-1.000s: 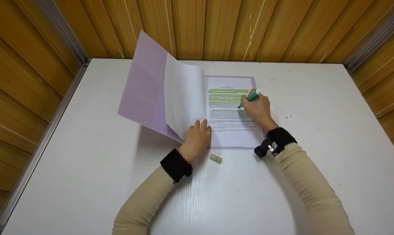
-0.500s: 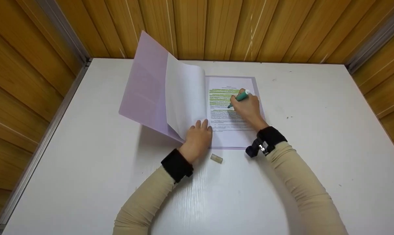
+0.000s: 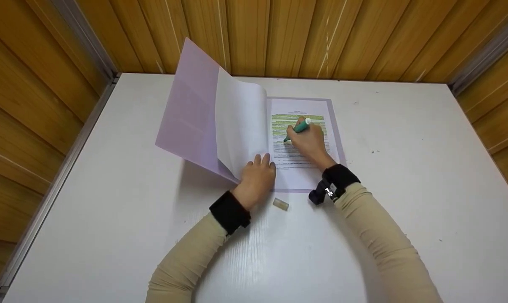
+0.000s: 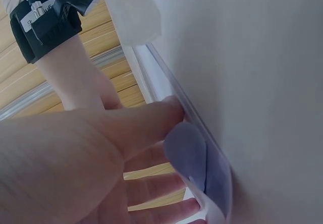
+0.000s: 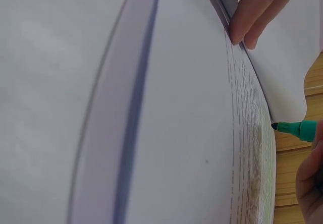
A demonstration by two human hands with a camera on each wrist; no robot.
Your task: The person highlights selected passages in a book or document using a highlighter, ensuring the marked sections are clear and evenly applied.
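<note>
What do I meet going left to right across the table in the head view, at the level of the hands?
Lilac folder cover → lifted white sheet → left hand holding that sheet back → green highlighter → right hand gripping it over the printed page → bare white table.

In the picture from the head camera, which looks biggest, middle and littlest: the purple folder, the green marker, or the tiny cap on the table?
1. purple folder, by far the biggest
2. green marker, partly hidden by the right hand
3. cap, smallest
</note>
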